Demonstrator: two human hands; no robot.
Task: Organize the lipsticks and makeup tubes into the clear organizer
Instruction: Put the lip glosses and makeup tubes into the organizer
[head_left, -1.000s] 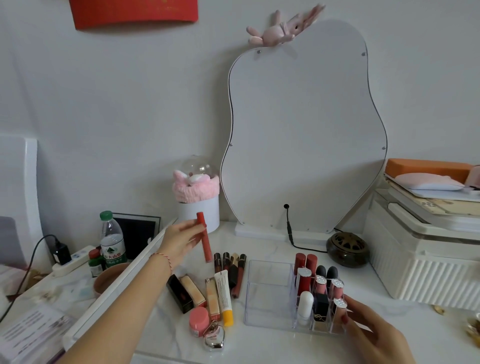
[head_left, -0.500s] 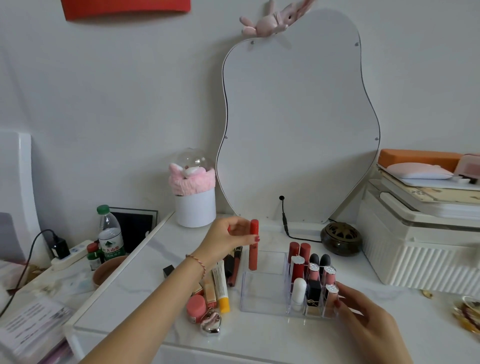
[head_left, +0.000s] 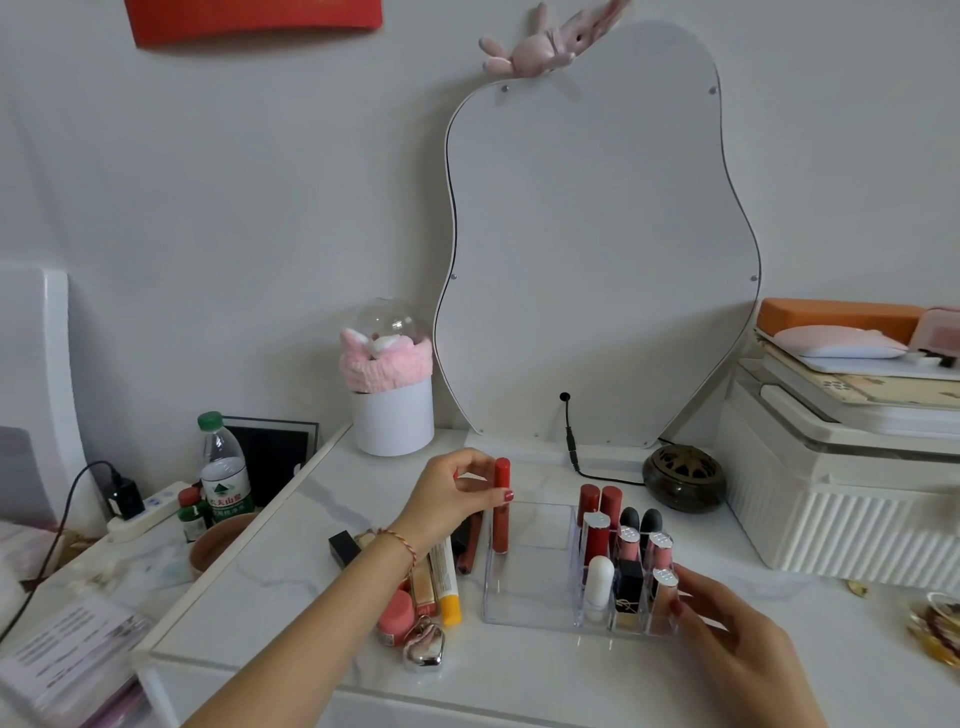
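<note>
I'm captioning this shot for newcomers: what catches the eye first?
The left hand holds a red lip tube upright at the left edge of the clear organizer, whose right slots are full of lipsticks. The right hand steadies its right corner, below a big wavy mirror.

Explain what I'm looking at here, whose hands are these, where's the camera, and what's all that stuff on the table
The picture comes from one wide-angle camera worn on a person's head, looking down at their own bare hands. No machine is involved. The left hand holds a slim red lip-gloss tube upright at the left edge of the clear plastic organizer. The right hand steadies the organizer's right side, where lipsticks already stand in small slots. More makeup lies loose on the white marble-look tabletop, including a white tube with a yellow cap.
</note>
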